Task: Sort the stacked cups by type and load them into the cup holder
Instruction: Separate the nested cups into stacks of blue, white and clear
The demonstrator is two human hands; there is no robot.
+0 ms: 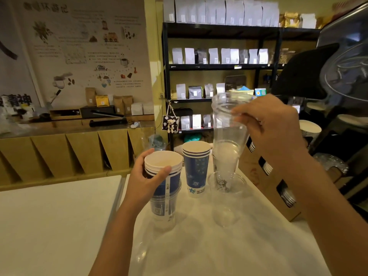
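My left hand (148, 181) grips a mixed stack (165, 194) near its top: blue paper cups with white rims nested into clear plastic cups that stand on the white table (59, 226). My right hand (272, 126) holds a stack of clear plastic cups (227, 140) by the upper part, lifted and slightly tilted above a single clear printed cup (225, 188) standing on the table. A separate stack of blue paper cups (196, 168) stands upright between the two. The brown cardboard cup holder (266, 188) lies along the table's right side, with cup rims showing in its dark openings.
A black shelf rack (219, 66) with white and grey bags stands behind the table. A wooden counter (79, 132) with boxes and a sealer runs along the left wall. Dark machine parts (342, 66) and more cup stacks crowd the right edge.
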